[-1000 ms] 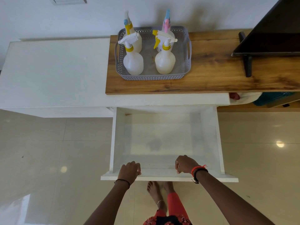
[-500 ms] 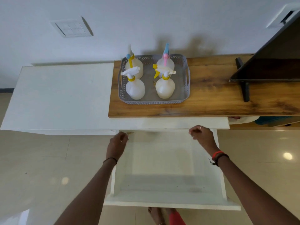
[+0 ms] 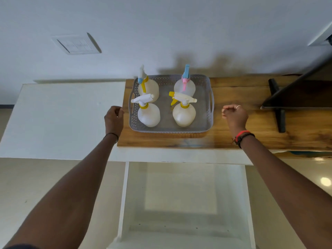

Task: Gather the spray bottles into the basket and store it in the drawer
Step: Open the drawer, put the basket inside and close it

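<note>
A grey perforated basket (image 3: 209, 112) stands on the wooden top (image 3: 233, 137) and holds several pale spray bottles, all upright. The front pair are a white-triggered bottle (image 3: 148, 115) and a yellow-triggered bottle (image 3: 184, 114). Behind them stand a blue-and-yellow-topped bottle (image 3: 149, 89) and a pink-and-blue-topped bottle (image 3: 185, 87). My left hand (image 3: 113, 118) hovers just left of the basket, fingers curled, holding nothing. My right hand (image 3: 234, 115) hovers just right of it, also curled and empty. Below, the white drawer (image 3: 124, 203) stands pulled out with nothing inside.
A white cabinet top (image 3: 62, 119) stretches to the left of the wood. A dark screen on a black stand (image 3: 280, 115) occupies the right of the wooden top. A switch plate (image 3: 77, 44) is on the wall. Beige floor tiles flank the drawer.
Both hands left the drawer's front edge and rose past its back to the two sides of the basket. The view tilted upward; the drawer stays pulled out.
</note>
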The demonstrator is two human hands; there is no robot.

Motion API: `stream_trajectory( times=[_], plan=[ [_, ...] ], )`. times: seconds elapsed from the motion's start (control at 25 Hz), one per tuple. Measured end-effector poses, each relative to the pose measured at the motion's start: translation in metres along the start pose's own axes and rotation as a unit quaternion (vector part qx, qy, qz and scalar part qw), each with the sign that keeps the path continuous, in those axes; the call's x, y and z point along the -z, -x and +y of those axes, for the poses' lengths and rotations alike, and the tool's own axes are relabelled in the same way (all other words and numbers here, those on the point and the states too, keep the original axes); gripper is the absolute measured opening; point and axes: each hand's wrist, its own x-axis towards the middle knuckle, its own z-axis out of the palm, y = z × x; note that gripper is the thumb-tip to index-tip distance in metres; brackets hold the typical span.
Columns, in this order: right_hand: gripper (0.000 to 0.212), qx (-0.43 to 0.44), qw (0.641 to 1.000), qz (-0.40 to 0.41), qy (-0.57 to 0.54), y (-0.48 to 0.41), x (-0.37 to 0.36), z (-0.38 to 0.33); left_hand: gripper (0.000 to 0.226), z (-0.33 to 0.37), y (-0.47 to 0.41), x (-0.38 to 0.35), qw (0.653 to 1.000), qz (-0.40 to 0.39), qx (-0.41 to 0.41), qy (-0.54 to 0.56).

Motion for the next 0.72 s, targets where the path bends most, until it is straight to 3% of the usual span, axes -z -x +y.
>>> stream_trajectory(
  times=[0.32, 0.48, 0.6, 0.72],
  plan=[
    [0.018, -0.040, 0.996, -0.035, 0.074, -0.041, -0.042, -0.020, 0.025, 0.018, -0.053, -0.039, 0.994, -0.072, 0.050, -0.060],
    [0.037, -0.043, 0.992, -0.062, 0.105, -0.046, -0.058, -0.025, 0.017, 0.019, -0.067, -0.046, 0.991, -0.095, 0.037, -0.091],
    [0.022, -0.028, 0.989, -0.072, 0.123, -0.051, -0.066, -0.026, 0.014, 0.018, -0.073, -0.048, 0.992, -0.089, 0.050, -0.074],
    [0.026, -0.017, 0.985, -0.066, 0.161, -0.055, -0.069, -0.025, 0.015, 0.014, -0.075, -0.047, 0.993, -0.089, 0.077, -0.017]
  ],
)
